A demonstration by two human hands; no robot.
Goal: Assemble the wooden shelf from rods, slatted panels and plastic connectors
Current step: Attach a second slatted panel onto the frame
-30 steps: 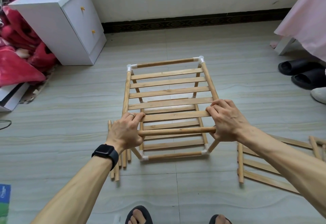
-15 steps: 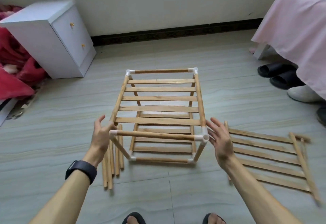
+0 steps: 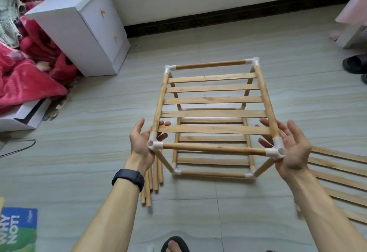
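two open hands flank the near top corners of the wooden shelf [image 3: 214, 101], which stands on the tiled floor [image 3: 99, 152] in the middle of the view. the shelf is a box of round rods joined at the corners by white plastic connectors, with one slatted panel across the top and another low down near the floor.

the left hand [image 3: 142, 142] cups the near left connector [image 3: 154, 144], palm turned inward. its fingers [image 3: 165, 123] are loosely spread and reach past the side rod without closing round it. the right hand [image 3: 292, 148] sits at the near right connector [image 3: 277, 150], palm up and inward. its fingers [image 3: 266, 121] are wide and straight, and the heel of the palm is against the connector or just beside it. neither hand grips anything. the front rod [image 3: 214, 149] runs between the two connectors.

a few loose rods [image 3: 153, 180] lie on the floor just beside the shelf's near left leg, partly under the left wrist, which wears a black watch [image 3: 129, 178]. a spare slatted panel [image 3: 337, 172] lies flat on the floor to the right, under the right forearm.

a white cabinet [image 3: 79, 27] stands against the wall at the upper left, with a red blanket [image 3: 25, 81] heaped beside it. a black slipper [image 3: 355, 64] shows at the right edge, a blue and green booklet [image 3: 17, 230] at the lower left, and a sandalled foot [image 3: 174, 244] at the bottom edge.
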